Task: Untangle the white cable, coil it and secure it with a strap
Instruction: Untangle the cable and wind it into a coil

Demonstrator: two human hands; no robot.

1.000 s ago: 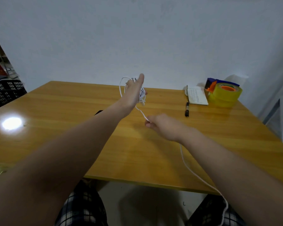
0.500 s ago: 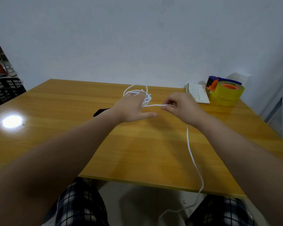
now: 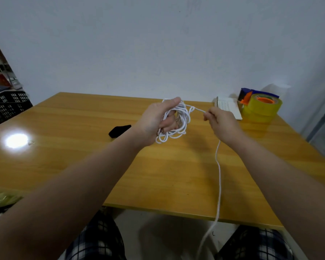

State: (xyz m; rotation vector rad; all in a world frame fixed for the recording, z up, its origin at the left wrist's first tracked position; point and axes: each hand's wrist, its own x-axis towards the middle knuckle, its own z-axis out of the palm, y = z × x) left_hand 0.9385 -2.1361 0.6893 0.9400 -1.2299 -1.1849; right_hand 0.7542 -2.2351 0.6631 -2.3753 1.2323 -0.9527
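Left hand (image 3: 154, 121) rotated upright, grip closed around white cable (image 3: 176, 119) coil; right hand (image 3: 221, 122) pinches strand; tape dispenser (image 3: 259, 107) behind.

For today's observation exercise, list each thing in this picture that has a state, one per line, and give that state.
white cable: partly coiled around the left hand, free tail hanging off the table's near edge
left hand: closed on the coil, held above the table
right hand: pinching the strand beside the coil
tape dispenser: at rest at the table's far right
black strap: lying flat, unused
notepad: lying flat
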